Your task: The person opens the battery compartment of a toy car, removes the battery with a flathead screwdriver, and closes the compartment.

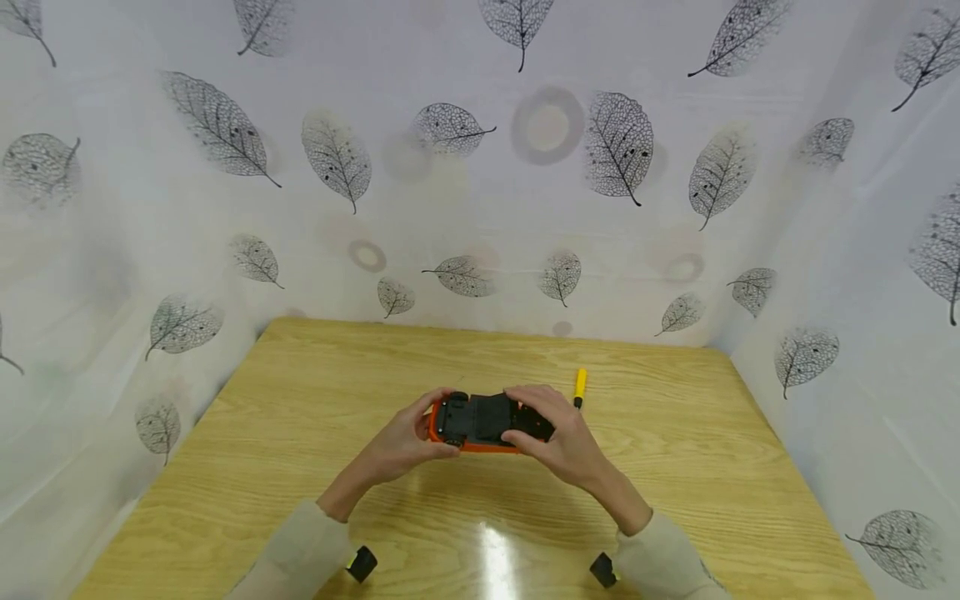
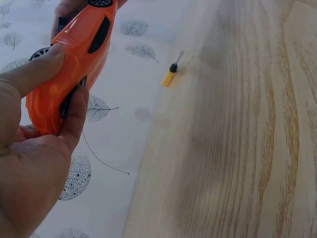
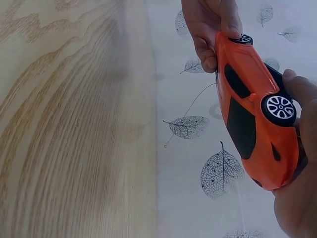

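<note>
An orange toy car (image 1: 491,418) is held above the table with its black underside turned up toward the head view. My left hand (image 1: 405,437) grips one end of it, thumb on the near side and fingers around the far side. At the other end, my right hand (image 1: 562,437) holds the car, thumb and fingers reaching over the underside. A raised black panel (image 1: 493,417) shows between the hands; whether it is loose I cannot tell. In the right wrist view the car's spoked wheel (image 3: 280,108) and dark windows are visible.
A screwdriver (image 1: 581,387) with a yellow handle lies on the wooden table (image 1: 300,400), beyond my right hand. Behind and at both sides hangs a white leaf-patterned sheet (image 1: 480,208). A thin thread or wire (image 2: 101,159) appears near the car in the left wrist view.
</note>
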A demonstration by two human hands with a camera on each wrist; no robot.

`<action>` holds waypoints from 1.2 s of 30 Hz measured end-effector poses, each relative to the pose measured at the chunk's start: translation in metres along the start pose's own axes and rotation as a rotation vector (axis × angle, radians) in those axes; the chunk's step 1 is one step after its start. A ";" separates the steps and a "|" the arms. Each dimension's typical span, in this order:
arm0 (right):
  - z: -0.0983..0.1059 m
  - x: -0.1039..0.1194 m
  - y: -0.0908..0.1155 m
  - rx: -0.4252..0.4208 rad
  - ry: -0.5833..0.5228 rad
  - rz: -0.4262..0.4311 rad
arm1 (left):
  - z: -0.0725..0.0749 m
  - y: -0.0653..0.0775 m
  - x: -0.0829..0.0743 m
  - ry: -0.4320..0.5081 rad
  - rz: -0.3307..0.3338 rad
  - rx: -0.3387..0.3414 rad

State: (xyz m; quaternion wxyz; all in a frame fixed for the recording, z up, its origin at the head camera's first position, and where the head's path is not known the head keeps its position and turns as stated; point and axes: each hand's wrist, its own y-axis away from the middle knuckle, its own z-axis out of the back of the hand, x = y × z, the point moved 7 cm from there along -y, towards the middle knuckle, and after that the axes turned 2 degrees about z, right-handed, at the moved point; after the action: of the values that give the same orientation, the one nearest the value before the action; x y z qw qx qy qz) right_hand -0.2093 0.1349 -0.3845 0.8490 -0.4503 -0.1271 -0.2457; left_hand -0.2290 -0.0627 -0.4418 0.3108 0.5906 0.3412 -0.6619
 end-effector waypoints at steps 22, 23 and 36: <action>0.020 0.033 -0.015 -0.054 -0.072 -0.105 | 0.002 0.001 0.003 0.018 0.024 0.007; 0.021 0.034 -0.015 -0.057 -0.071 -0.098 | 0.002 0.001 0.003 0.016 0.025 0.006; 0.038 0.028 -0.010 -0.107 -0.031 -0.137 | 0.004 0.002 0.005 0.001 0.034 -0.008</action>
State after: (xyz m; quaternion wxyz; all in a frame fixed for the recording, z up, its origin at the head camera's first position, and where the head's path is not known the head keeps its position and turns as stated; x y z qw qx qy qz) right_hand -0.1907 0.1530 -0.3434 0.8027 -0.4891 -0.1571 -0.3028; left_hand -0.2303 -0.0676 -0.4470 0.3242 0.5953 0.3340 -0.6549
